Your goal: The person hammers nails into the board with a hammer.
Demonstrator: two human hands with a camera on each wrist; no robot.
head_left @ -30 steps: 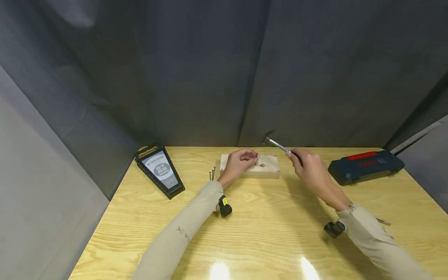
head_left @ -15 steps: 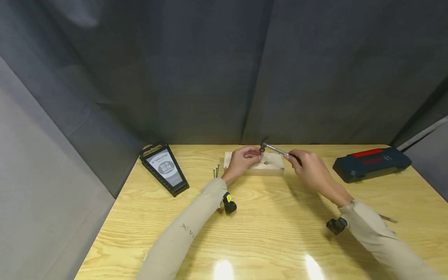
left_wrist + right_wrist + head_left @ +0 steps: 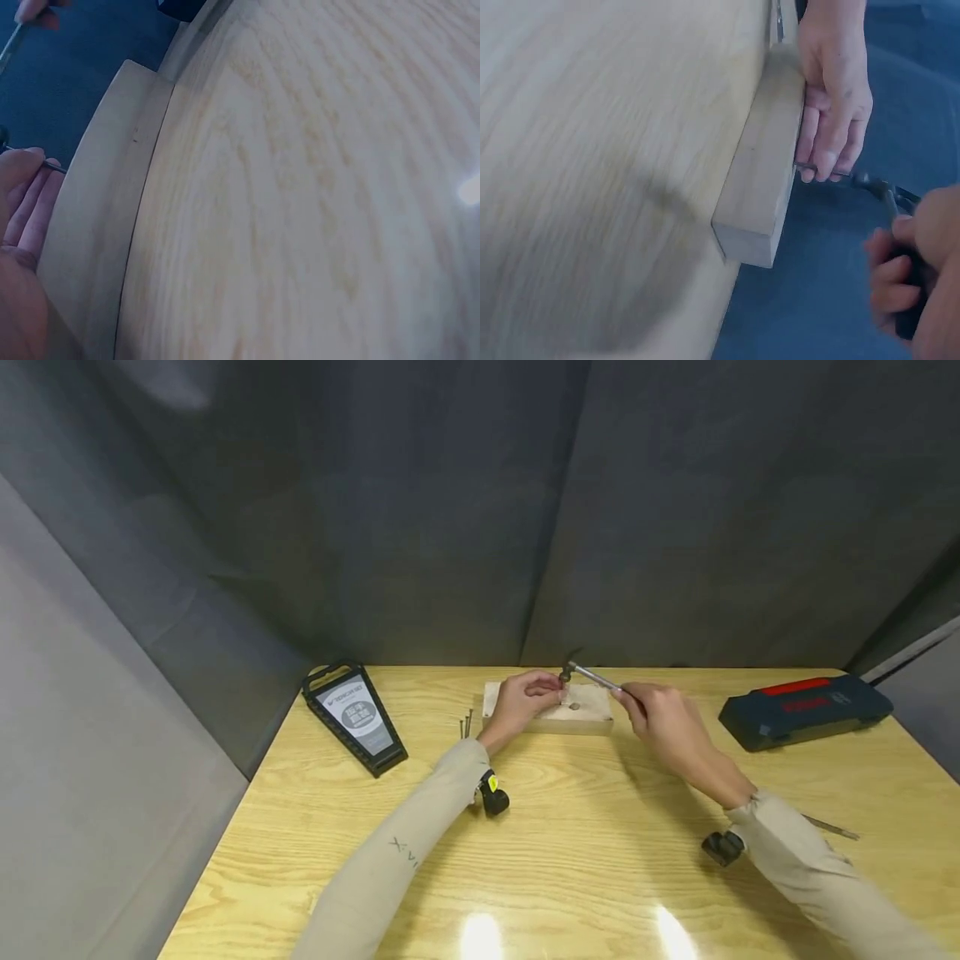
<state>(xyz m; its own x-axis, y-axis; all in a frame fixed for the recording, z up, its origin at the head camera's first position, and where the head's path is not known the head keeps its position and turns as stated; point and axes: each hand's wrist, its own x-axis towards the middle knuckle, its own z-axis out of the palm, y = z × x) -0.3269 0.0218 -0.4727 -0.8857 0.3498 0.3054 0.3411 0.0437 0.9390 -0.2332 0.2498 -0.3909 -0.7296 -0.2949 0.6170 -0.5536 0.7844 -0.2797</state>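
A pale wooden block (image 3: 577, 722) lies near the table's far edge. My left hand (image 3: 519, 703) rests over its left half and pinches a nail (image 3: 805, 166) between thumb and fingers, its point against the block's top. My right hand (image 3: 666, 720) grips the dark handle of a claw hammer (image 3: 595, 677). The hammer's head (image 3: 871, 182) is at the nail's free end in the right wrist view; whether they touch I cannot tell. In the left wrist view, part of the nail (image 3: 55, 166) shows past the left fingertips.
Several loose nails (image 3: 467, 724) lie left of the block. A black-framed case with a grey label (image 3: 362, 717) is farther left. On the right is a dark blue case with a red strip (image 3: 806, 710); a thin metal tool (image 3: 831, 827) lies by the right sleeve. A dark curtain (image 3: 420, 527) hangs behind.
The hammer's head has come down from above the block to the nail's top. My left hand keeps its pinch on the nail. The head view has shifted slightly.
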